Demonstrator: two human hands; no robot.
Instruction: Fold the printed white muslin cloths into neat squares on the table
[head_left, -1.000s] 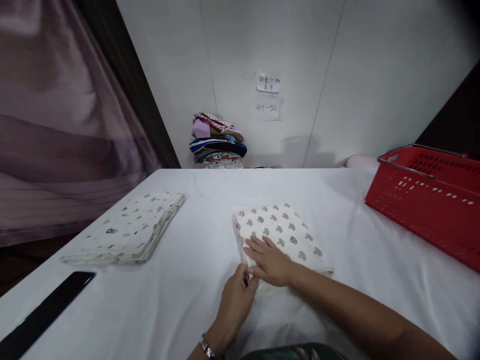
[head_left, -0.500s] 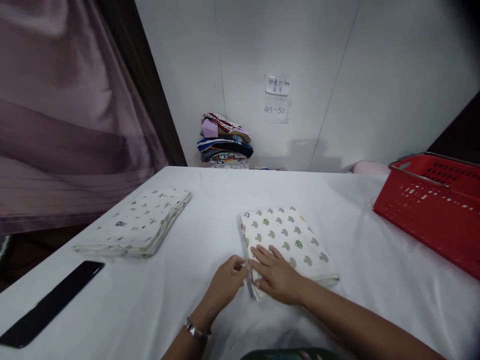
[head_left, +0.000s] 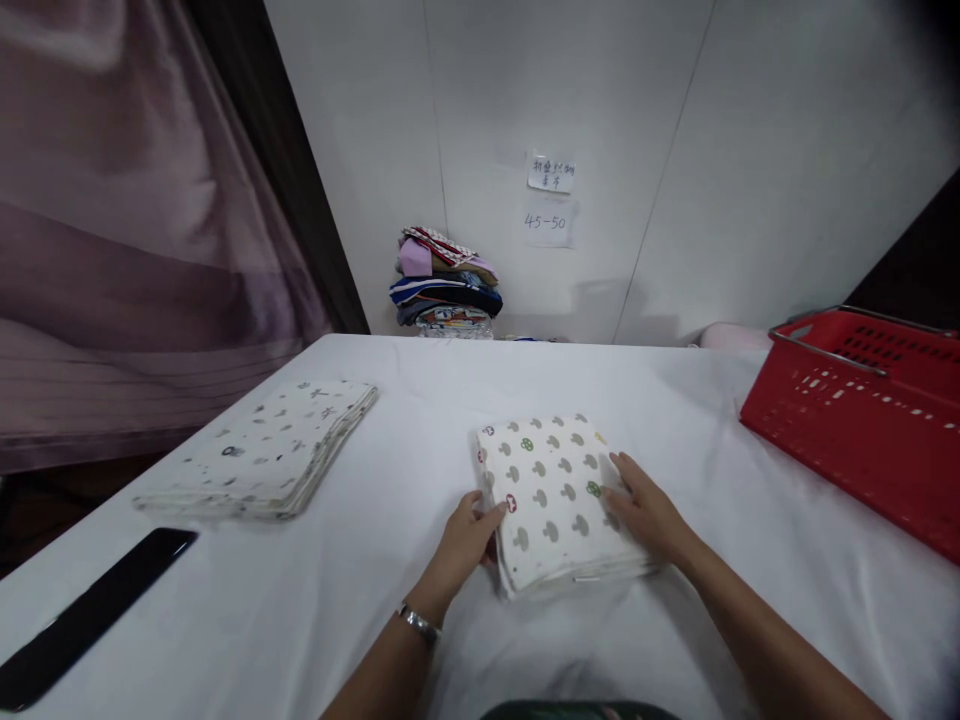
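Note:
A folded white cloth (head_left: 559,500) printed with grey mushrooms and a few red and green ones lies on the white table in front of me. My left hand (head_left: 469,540) grips its left edge, thumb on top and the other fingers partly hidden at the side and underneath. On the right edge rests my right hand (head_left: 645,508), its fingers apart and lying over the top; part of that edge is hidden beneath it. The cloth's near edge shows several layers.
Another folded, patterned white cloth (head_left: 262,450) lies at the left of the table (head_left: 420,400). A long black flat object (head_left: 97,610) is nearer me. To the right stands a red basket (head_left: 847,430). A pile of folded textiles (head_left: 448,285) is behind the table's far edge.
My right hand has moved from the cloth's near left part to its right edge. My left hand has taken hold of the left edge.

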